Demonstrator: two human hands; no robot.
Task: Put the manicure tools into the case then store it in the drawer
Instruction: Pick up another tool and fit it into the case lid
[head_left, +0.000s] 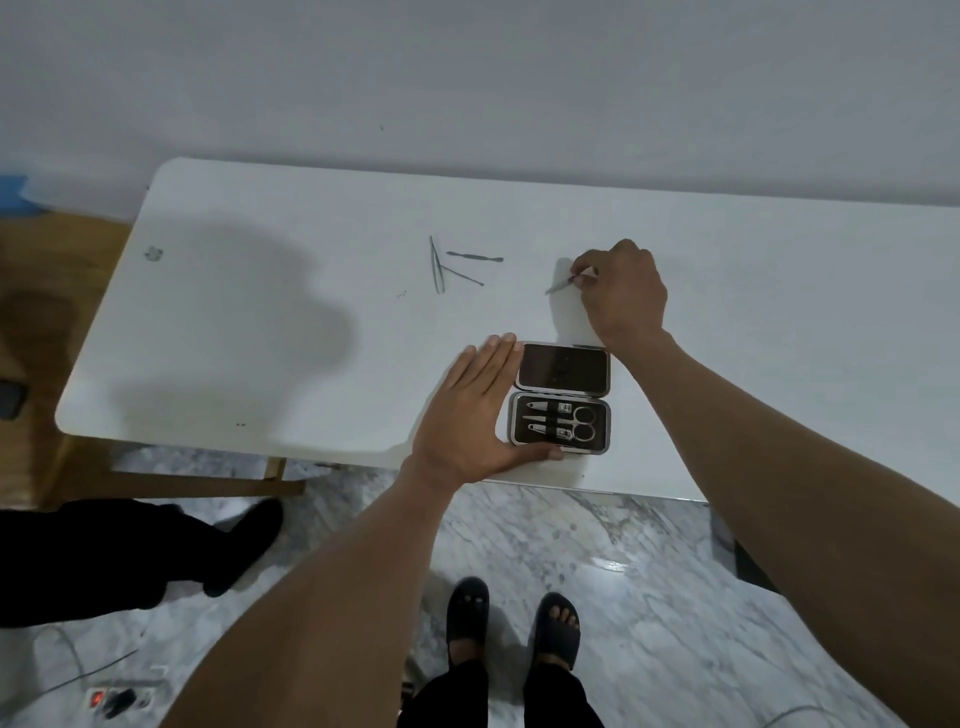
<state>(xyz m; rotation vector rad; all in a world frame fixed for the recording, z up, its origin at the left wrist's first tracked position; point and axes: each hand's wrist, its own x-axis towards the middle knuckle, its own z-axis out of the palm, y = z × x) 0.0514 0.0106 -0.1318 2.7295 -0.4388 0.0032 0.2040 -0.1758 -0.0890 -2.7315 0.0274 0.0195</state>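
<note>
**White desk and what lies on it**

Your desk is white with rounded corners, its far edge against the wall. Near its front edge, in front of you, the open case lies flat, lid toward the wall; its lower half holds scissors, two clippers and a slim pointed tool. Your left hand rests flat on the desk, touching the case's left side. Farther back, near the middle, lie tweezers, a thin pick just beside them, and a double-ended pusher. To their right a slim tool touches the desk by its tip, its other end pinched in your right hand. A small grey smudge marks the far left corner.
</note>
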